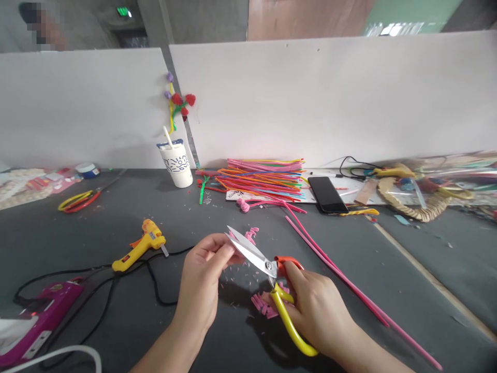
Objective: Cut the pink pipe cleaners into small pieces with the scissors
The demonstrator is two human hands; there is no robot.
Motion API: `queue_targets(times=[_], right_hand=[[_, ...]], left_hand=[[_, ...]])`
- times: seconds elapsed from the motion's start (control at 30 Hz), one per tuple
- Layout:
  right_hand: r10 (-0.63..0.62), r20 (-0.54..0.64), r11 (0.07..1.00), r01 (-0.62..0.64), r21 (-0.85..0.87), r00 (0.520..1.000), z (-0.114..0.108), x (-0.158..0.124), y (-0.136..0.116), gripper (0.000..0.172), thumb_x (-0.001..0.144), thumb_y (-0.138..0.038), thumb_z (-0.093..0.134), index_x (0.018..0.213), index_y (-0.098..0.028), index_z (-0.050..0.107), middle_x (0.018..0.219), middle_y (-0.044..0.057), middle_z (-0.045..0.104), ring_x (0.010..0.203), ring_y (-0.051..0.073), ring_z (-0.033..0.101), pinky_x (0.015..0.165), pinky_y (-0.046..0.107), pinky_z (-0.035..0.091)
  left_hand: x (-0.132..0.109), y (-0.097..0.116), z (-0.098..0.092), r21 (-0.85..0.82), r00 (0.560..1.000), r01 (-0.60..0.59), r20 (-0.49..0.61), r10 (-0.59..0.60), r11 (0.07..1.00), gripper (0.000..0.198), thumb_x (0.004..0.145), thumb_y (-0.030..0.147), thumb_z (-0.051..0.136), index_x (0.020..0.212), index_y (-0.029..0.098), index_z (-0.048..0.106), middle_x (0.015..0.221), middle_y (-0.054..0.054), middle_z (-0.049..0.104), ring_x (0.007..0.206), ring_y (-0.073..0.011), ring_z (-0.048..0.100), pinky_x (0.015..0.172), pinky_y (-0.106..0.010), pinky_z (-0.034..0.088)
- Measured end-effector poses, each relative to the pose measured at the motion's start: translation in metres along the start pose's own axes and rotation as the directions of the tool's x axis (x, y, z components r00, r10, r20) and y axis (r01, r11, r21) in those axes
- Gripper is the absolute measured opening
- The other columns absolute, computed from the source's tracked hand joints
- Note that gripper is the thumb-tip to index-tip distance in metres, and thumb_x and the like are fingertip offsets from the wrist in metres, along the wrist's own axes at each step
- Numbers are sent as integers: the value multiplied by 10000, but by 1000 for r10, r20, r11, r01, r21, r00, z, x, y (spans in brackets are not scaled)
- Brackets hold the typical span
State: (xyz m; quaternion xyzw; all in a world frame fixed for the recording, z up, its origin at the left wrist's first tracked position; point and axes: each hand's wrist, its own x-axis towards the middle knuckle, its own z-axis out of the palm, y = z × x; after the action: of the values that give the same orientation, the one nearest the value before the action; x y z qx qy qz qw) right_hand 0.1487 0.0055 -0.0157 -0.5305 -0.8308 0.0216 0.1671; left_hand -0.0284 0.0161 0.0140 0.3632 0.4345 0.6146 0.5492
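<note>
My right hand (316, 308) grips scissors (267, 274) with one orange and one yellow handle; the steel blades point up and left. My left hand (204, 274) is pinched at the blade tips, holding a small pink piece I can barely see. A folded pink pipe-cleaner piece (251, 234) lies just beyond the blades. More pink cut pieces (264, 304) rest on the dark table (116, 321) under the scissors, with tiny pink trimmings scattered around.
A yellow glue gun (140, 248) with a black cord lies at left, a pink device (42, 316) at the near left. Long pink pipe cleaners (349, 285) run diagonally at right. At the back stand a cup (176, 163), a pipe-cleaner stack (264, 176), a phone (326, 194) and second scissors (77, 201).
</note>
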Motion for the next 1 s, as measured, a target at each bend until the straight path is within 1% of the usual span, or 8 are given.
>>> queue_targets(times=[0.1, 0.23, 0.57, 0.8, 1.0], right_hand=[[-8, 1, 1000, 8, -13, 1000, 3, -2, 2, 281, 797, -466, 415, 722, -198, 452, 528, 7, 562, 444, 160, 527, 441, 248, 244], [-23, 2, 999, 23, -28, 1000, 5, -2, 3, 249, 813, -429, 404, 731, -197, 446, 525, 3, 557, 435, 163, 523, 442, 252, 231], [-43, -20, 998, 42, -39, 999, 5, -3, 4, 277, 823, -447, 386, 699, -202, 429, 490, -8, 538, 401, 146, 496, 433, 248, 194], [-35, 6, 999, 35, -31, 999, 5, -2, 4, 282, 825, -445, 386, 675, -208, 417, 482, -13, 533, 392, 139, 484, 430, 250, 183], [-31, -2, 999, 31, -19, 1000, 4, -1, 5, 299, 823, -453, 385, 651, -210, 413, 466, -13, 526, 374, 129, 467, 426, 247, 167]], left_hand=[[1, 0, 1, -12, 1000, 15, 0, -15, 1000, 66, 739, 196, 582, 752, 158, 634, 736, -25, 659, 712, -152, 602, 664, -271, 489], [-1, 0, 1, -35, 1000, 24, -2, -24, 999, 67, 738, 186, 584, 756, 146, 634, 720, -28, 661, 697, -140, 604, 670, -264, 490], [-1, 0, 2, -43, 999, 40, 0, -40, 998, 72, 736, 194, 584, 744, 143, 633, 722, -36, 676, 693, -149, 615, 669, -275, 495], [-1, 1, 2, -41, 999, 38, 6, -38, 998, 74, 736, 200, 584, 748, 143, 630, 712, -35, 677, 691, -153, 619, 677, -284, 495], [0, 1, 1, -39, 999, 36, -3, -36, 999, 73, 726, 203, 593, 742, 147, 637, 703, -31, 679, 676, -146, 619, 667, -270, 495]])
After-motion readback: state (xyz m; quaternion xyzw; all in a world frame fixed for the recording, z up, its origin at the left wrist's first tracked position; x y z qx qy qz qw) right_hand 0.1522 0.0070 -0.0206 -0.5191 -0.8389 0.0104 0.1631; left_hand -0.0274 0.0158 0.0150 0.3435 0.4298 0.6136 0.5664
